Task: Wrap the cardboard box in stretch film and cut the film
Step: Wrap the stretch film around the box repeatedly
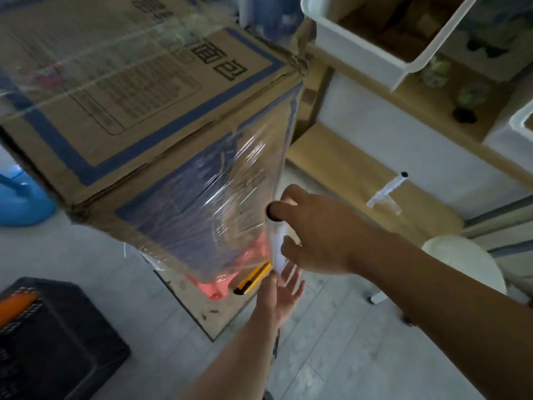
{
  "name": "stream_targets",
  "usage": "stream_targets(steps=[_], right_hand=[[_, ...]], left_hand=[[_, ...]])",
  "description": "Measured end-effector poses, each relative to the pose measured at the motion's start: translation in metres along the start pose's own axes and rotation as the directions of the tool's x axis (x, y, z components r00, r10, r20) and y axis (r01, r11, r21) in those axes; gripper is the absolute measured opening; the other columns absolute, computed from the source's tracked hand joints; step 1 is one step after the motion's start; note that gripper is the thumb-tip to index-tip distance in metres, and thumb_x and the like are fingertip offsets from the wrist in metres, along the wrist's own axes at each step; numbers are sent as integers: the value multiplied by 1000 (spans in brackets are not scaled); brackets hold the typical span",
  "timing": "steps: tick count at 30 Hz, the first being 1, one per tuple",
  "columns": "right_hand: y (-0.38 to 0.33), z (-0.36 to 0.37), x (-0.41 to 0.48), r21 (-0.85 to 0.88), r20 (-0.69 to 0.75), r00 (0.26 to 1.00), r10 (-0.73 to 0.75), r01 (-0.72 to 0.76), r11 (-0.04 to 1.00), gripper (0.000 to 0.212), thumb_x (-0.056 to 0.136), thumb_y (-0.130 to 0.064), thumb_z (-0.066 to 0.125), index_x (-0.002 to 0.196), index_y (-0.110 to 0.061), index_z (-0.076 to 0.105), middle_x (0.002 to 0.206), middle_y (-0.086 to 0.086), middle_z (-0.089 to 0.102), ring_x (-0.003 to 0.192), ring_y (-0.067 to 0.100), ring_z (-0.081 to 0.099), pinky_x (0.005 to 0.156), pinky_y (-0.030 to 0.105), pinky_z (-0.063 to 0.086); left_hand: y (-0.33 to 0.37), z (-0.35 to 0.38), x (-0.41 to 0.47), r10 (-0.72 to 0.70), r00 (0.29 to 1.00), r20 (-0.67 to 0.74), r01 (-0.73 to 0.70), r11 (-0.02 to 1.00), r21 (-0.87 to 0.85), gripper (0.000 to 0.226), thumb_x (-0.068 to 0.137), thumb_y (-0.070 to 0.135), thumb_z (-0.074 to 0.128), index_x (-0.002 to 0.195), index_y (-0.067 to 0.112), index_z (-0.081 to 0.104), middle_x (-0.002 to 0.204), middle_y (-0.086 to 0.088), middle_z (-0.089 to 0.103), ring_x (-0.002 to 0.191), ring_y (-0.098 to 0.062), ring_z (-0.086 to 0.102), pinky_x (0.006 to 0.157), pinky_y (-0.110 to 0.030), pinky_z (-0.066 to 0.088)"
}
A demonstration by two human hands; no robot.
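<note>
A large cardboard box [138, 90] with blue print stands at the upper left, and clear stretch film [230, 180] covers its top and near side. My right hand [311, 226] grips the upright film roll [277, 243] at the box's right corner, thumb at the core's top end. My left hand [284, 290] is below the roll, palm open and fingers spread, its fingertips at the roll's lower end. A yellow and black utility knife [253, 278] lies just left of that hand, on a pink stool [213, 287] under the box.
White bins [360, 44] sit on a wooden shelf unit [375, 180] at the right, with a clear plastic tube [386, 192] on it. A round white stool [467, 261] is behind my right arm. A black crate [57, 336] and a blue plastic item [20, 203] stand at the left.
</note>
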State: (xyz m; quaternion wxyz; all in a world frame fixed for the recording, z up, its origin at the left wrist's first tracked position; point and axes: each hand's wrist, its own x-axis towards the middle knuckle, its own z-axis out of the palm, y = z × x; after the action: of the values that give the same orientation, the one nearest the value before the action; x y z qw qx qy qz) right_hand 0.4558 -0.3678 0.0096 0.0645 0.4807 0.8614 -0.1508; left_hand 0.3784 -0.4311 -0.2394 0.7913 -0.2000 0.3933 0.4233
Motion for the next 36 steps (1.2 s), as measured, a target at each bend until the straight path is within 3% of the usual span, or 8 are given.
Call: stream_targets(steps=[5,9,18,24,29,31,34,36], right_hand=[[29,-10,21,-18,93,995,-19,21,1000,55,76,-22,50,128,-37,42,122,1,44,70,22,51,55,32,45],[51,-18,30,-22,133,990,-40,44,999,48,76,-24,52,119,-41,42,121,-3,42,69,19,44,57,31,41],[87,-35,72,-38,169,980,-102,110,993,39,78,-19,55,117,-26,55,109,1,40,80,24,52,61,34,45],[105,-49,100,-50,213,944,-250,266,963,26,82,-23,56,108,-29,57,115,1,41,63,12,39,49,27,23],[134,-61,123,-33,252,896,-367,387,921,25,85,-17,54,108,-26,58,108,2,43,68,15,45,52,30,32],[145,-65,131,-38,265,876,-404,428,903,27,86,-14,51,110,-26,57,106,3,43,67,16,46,52,29,32],[155,-69,143,-42,286,843,-456,486,873,36,84,-12,50,115,-29,56,104,2,41,64,14,43,50,28,27],[157,-72,152,-37,291,822,-490,522,852,37,84,-13,49,116,-32,55,104,1,41,64,13,41,49,28,26]], left_hand=[[11,28,21,33,999,-29,-36,995,-94,38,92,1,30,70,14,58,81,-4,69,87,-21,61,83,-38,48],[18,44,36,94,996,-9,-94,994,-47,30,76,-10,27,76,17,41,72,-5,64,67,-22,63,66,-32,54],[29,69,66,105,993,-61,-116,968,-224,67,53,-14,33,111,19,45,93,-10,67,92,-26,62,72,-36,59],[24,98,78,195,980,-48,-200,924,-325,58,58,-14,29,106,12,46,100,-12,65,96,-27,60,91,-37,46],[17,126,96,335,941,44,-290,869,-401,35,82,-6,33,94,9,62,96,-12,68,91,-27,65,86,-39,52],[19,137,104,366,928,65,-297,835,-463,44,101,16,29,93,5,71,94,-13,71,86,-27,70,79,-38,57],[24,152,116,361,932,37,-286,793,-538,61,104,17,14,84,2,69,81,-14,71,75,-26,71,68,-30,59],[27,160,120,366,931,14,-294,769,-568,69,106,19,15,75,1,74,79,-13,73,71,-25,73,78,-32,54]])
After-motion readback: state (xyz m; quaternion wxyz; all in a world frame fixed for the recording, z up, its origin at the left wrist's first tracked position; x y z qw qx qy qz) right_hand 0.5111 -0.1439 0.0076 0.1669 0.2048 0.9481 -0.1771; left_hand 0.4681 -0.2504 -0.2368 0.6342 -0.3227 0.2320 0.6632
